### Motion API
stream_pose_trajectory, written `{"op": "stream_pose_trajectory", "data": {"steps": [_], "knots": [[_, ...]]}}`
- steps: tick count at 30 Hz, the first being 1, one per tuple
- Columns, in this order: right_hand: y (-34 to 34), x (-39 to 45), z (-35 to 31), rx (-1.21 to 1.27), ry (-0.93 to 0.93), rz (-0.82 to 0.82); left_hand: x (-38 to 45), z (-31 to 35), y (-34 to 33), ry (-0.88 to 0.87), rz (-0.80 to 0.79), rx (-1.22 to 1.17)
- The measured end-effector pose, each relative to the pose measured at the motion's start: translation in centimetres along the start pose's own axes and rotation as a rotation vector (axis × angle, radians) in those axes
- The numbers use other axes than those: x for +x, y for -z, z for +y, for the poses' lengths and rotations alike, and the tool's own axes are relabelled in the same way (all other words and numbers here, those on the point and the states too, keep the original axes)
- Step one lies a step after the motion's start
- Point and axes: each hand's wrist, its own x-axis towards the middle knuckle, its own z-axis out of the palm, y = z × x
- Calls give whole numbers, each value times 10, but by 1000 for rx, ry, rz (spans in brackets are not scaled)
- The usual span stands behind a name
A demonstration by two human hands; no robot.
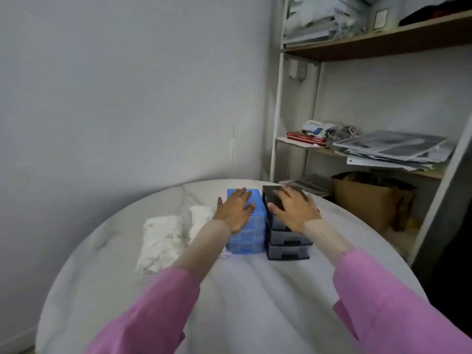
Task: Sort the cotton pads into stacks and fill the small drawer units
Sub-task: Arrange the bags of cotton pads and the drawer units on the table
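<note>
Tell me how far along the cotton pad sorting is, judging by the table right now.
Done: nothing sure; two heaps of cotton pads lie left of the units, too blurred to call stacks. In hand: the left hand rests flat on the blue drawer unit, the right hand on the black drawer unit. Left: filling; every visible drawer looks closed, contents hidden.

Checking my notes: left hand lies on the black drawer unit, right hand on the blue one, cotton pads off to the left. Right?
Units are swapped. In the head view the left hand lies on the blue drawer unit, the right hand on the black drawer unit. Cotton pads do lie left.
</note>
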Motion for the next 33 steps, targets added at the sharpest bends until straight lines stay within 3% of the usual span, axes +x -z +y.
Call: {"op": "stream_pose_trajectory", "data": {"steps": [9,16,29,33], "knots": [[-33,-40,-1,187,-211,281,-24,-3,-32,-27,163,61],[-55,-35,3,308,-147,450,-21,-12,-45,-106,325,-78],[-55,27,25,180,-116,318,31,-36,-34,-65,355,-173],[-54,48,28,81,-117,242,50,-41,-28,-74,213,-54]]}}
